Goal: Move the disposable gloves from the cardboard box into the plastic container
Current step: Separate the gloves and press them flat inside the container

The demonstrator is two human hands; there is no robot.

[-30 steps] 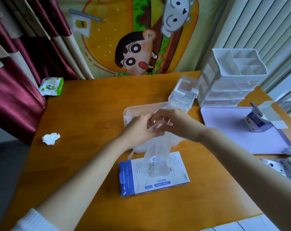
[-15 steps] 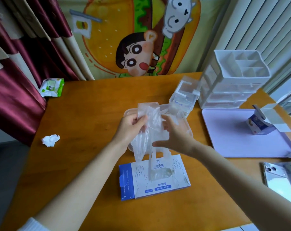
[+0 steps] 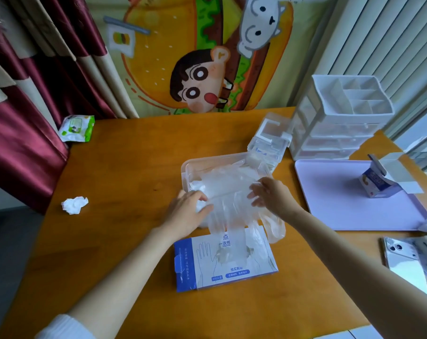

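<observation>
Clear, crinkled disposable gloves (image 3: 229, 192) heap over the plastic container (image 3: 186, 167); left hand (image 3: 185, 214) pinches them, right hand (image 3: 271, 196) presses, fingers spread.

The cardboard box (image 3: 202, 263) top carries Chinese print: "点" and "一次", partly covered, and lower down a blue pill label starting "500". Print on the small blue carton (image 3: 376, 185) is too blurred to read.

Left hand (image 3: 185, 212) pinches the near-left edge of the clear disposable gloves (image 3: 228, 192) piled in the plastic container (image 3: 190, 165) on the desk (image 3: 134, 172), right hand (image 3: 272, 196) rests spread-fingered on top, glove ends trailing onto the blue-white cardboard box (image 3: 207, 265) just in front.
</observation>
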